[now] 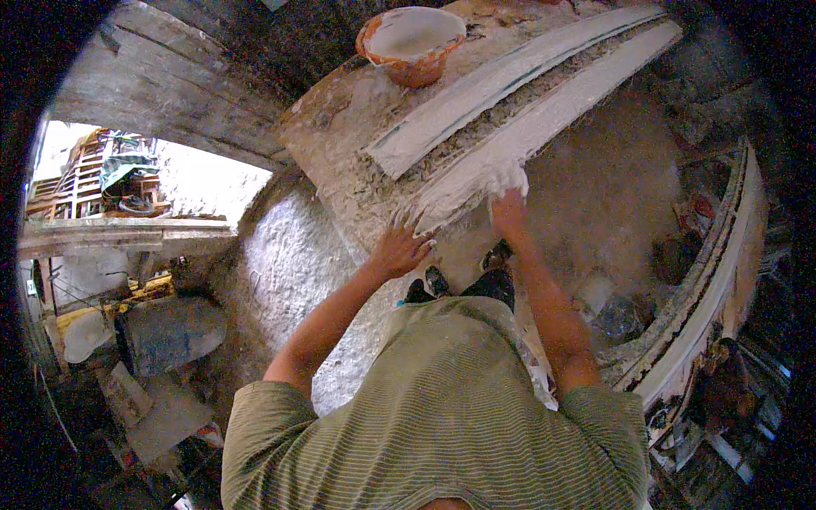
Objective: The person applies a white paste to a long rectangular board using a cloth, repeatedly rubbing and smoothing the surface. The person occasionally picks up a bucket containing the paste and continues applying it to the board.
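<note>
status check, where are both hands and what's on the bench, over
Left hand flat on the bench edge, fingers spread. Right hand on the near end of the white plaster moulding. Orange bowl of plaster at the far end, apart from both.

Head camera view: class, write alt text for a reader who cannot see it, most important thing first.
A person's two bare hands work wet white plaster at the near end of a long plaster moulding on a spattered workbench: the right hand presses into the plaster, the left hand rests spread beside it. An orange bowl of plaster sits at the bench's far end.
</note>
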The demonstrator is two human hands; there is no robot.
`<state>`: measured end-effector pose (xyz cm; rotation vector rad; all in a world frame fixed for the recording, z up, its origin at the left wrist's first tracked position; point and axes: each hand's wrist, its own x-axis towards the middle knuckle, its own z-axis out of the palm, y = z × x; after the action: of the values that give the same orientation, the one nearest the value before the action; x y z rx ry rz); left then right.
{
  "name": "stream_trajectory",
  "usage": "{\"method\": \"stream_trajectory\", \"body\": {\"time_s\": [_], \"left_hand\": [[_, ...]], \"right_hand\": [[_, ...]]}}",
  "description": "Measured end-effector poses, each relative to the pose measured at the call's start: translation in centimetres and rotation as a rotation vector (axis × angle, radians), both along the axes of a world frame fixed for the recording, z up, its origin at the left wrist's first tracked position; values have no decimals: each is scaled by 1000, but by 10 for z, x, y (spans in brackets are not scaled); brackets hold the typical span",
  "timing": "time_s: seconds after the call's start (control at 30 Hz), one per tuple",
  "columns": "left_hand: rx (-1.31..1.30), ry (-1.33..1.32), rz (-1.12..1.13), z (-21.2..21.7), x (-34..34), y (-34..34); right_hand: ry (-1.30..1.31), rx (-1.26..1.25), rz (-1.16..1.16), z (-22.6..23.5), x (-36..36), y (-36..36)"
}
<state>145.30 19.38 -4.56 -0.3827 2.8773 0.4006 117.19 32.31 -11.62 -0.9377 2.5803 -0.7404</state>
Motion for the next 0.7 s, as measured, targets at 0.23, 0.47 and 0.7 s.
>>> {"method": "stream_trajectory", "body": {"time_s": [0.23,0.47,0.7], "left_hand": [[-181,91,-93,7,-33,-9],[-135,269,-130,5,-70,-15],[-166,161,-129,-11,-101,-16]], "right_hand": [[-427,-491,-14,16,-45,9],[-219,-382,-168,22,-9,20],[230,162,-50,-52,-52,10]]}}
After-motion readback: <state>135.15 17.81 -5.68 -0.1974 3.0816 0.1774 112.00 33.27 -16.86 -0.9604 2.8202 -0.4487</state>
